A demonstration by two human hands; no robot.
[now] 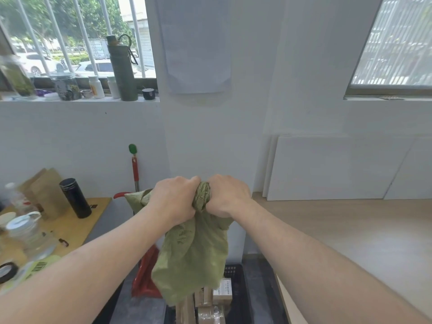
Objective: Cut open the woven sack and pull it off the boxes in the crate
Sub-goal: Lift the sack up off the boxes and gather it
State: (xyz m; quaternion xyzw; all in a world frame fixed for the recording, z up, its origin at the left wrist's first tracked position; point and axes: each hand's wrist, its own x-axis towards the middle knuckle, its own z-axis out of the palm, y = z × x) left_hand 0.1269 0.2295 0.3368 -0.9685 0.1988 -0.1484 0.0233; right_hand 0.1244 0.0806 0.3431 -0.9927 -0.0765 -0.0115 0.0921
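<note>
Both hands, left [174, 198] and right [226, 196], are gripping the bunched green sack [194, 251], which is hanging over boxes [222, 292] in the black crate [236, 271].

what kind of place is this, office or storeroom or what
Probably a small workroom or packing room: a sack held over taped boxes in a black crate on the floor, a red dustpan by the wall, a flask and jars on the windowsill.

The grey floor [145, 311] bears 1 black crate [240, 288] holding boxes [222, 292], a red dustpan [146, 274] beside it.
</note>
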